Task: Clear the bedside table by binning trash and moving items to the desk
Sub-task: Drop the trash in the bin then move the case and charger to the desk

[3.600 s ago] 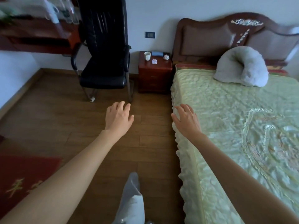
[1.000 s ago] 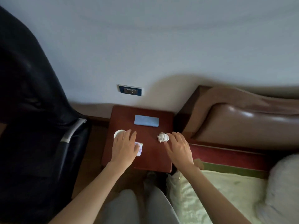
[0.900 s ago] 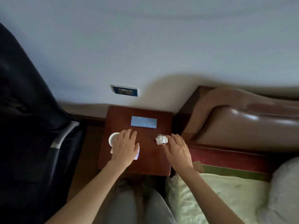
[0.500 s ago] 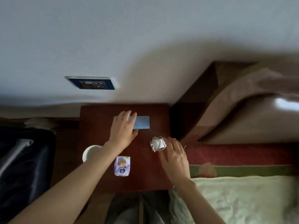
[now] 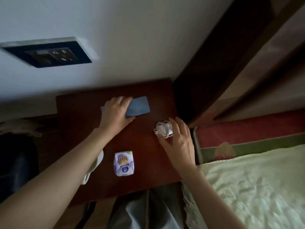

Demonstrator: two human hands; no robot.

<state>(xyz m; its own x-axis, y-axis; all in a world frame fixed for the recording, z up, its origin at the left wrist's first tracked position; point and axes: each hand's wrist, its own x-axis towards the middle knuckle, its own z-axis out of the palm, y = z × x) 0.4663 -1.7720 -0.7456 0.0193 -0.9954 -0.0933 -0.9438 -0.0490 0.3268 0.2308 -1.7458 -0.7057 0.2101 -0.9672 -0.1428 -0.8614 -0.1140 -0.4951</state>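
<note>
The dark red bedside table (image 5: 153, 172) stands below me. My left hand (image 5: 115, 114) lies over the left half of a flat blue case (image 5: 139, 107) at the back, fingers on its far edge and thumb on its near edge. My right hand (image 5: 179, 142) cups a white charger with coiled cable (image 5: 162, 130), thumb beneath it and index finger at its top. A small white and purple snack packet (image 5: 124, 163) lies near the front. A white cup (image 5: 99, 160) is mostly hidden behind my left forearm.
A dark wall socket (image 5: 47, 56) sits above the table. The brown headboard (image 5: 247, 63) and the bed with its pale green cover (image 5: 255, 187) border the table's right side. A black chair (image 5: 16, 162) stands at the left. My grey trouser legs (image 5: 140, 212) touch the table's front.
I walked up to the table and leaned in. My left hand moved from the cup and packet back onto the blue case. My right hand closed in around the white charger.
</note>
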